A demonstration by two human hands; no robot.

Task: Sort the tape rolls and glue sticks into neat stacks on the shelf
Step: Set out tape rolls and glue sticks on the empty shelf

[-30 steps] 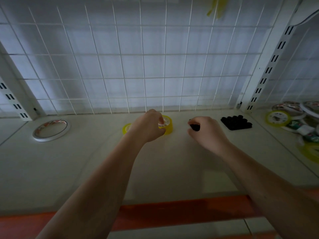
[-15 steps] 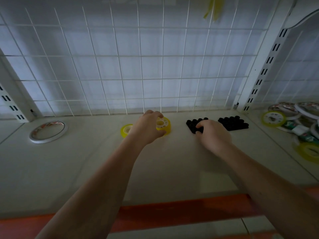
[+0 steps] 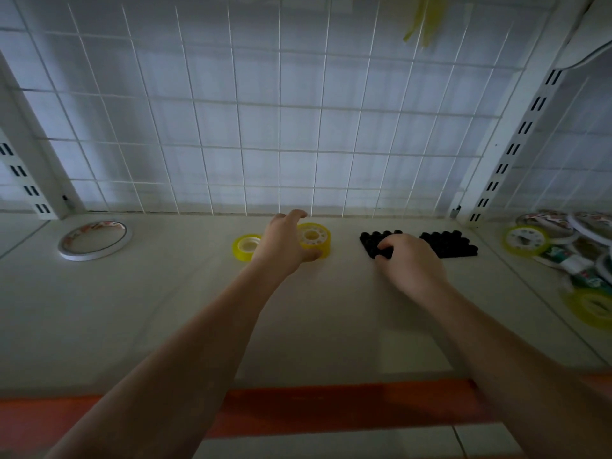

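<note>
Head view, shelf (image 3: 139,326) contents, listed left to right.

Item 1: flat white tape ring (image 3: 95,239), lying alone at far left, well apart from everything else; judged not yet sorted.

Item 2: small yellow tape roll (image 3: 244,247), flat on the shelf, just beside the left hand.

Item 3: left hand (image 3: 284,246), arm stretched forward, fingers curled over the far rim and thumb at the near edge of the taller yellow tape stack (image 3: 314,240). Looks like 2 or more rolls deep; exact count cannot be told. Judged: stack in progress.

Item 4: right hand (image 3: 410,263), arm extended, palm down, fingertips (image 3: 384,251) bent onto the left block of glue sticks (image 3: 374,240). Whether it pinches 1 stick or only presses the block square cannot be told.

Item 5: second block of glue sticks (image 3: 448,243), black caps packed in rows, near the first block but apart from it; appears finished.

Item 6: loose heap of tape rolls (image 3: 556,240) beyond the upright at far right, mixed and overlapping. Judged unsorted, so most tape work remains; glue sticks look nearly done.
</note>
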